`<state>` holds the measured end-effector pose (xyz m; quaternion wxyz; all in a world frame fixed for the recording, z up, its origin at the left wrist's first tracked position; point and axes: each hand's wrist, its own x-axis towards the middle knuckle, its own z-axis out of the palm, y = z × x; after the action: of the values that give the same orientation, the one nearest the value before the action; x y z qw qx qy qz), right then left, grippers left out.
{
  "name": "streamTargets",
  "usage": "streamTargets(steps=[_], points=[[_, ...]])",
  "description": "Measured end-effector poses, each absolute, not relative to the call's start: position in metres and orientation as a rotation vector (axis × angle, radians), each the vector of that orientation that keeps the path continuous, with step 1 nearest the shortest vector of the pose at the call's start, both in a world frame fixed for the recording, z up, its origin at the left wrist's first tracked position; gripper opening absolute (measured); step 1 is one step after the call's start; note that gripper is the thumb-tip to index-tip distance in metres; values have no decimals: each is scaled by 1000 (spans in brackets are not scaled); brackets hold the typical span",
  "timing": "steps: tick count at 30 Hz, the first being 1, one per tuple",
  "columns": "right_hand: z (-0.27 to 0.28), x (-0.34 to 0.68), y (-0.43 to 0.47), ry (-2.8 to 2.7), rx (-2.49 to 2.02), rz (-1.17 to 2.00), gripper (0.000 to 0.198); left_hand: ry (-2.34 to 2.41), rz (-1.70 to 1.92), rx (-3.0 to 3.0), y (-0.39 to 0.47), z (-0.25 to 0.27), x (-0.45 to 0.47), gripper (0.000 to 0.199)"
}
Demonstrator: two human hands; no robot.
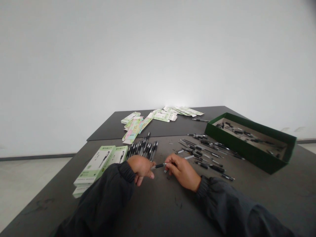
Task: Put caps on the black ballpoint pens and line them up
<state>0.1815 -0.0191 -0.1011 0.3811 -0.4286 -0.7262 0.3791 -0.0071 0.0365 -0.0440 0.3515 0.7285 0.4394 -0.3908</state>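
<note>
Between my two hands, above the dark table, lies a pen with a black grip, roughly level. My left hand is closed on one end of it. The fingertips of my right hand pinch at the other end, and a small clear piece, perhaps a cap, shows just under them. Just beyond my left hand is a row of capped pens lying side by side. Several loose pens and pen parts are scattered beyond and to the right of my right hand.
Green-and-white pen boxes are stacked at the left. Flattened cartons and more cartons lie toward the back. At the right stands a dark green tray with pen parts inside. A pale wall rises behind the table.
</note>
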Motion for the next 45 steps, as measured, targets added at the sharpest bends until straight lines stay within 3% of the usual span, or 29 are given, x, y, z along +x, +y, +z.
streamTargets(steps=[6,12,25,32,38,45], points=[[-102,184,-19,-1876,-1074,979,8,1158,-1022,1877,37,-47,-7,64],[-104,187,-19,-1904,-1048,922,23,1132,-997,1874,38,-47,-9,67],[-99,188,-21,-1972,-1043,862,10,1148,-970,1830,39,-50,-11,64],[-99,189,-23,-1957,-1022,856,28,1135,-979,1841,39,-48,-11,64],[-97,191,-23,-2025,-1002,839,16,1137,-997,1830,39,-49,-12,68],[-97,191,-22,-2015,-1018,799,26,1119,-1008,1793,39,-51,-12,63]])
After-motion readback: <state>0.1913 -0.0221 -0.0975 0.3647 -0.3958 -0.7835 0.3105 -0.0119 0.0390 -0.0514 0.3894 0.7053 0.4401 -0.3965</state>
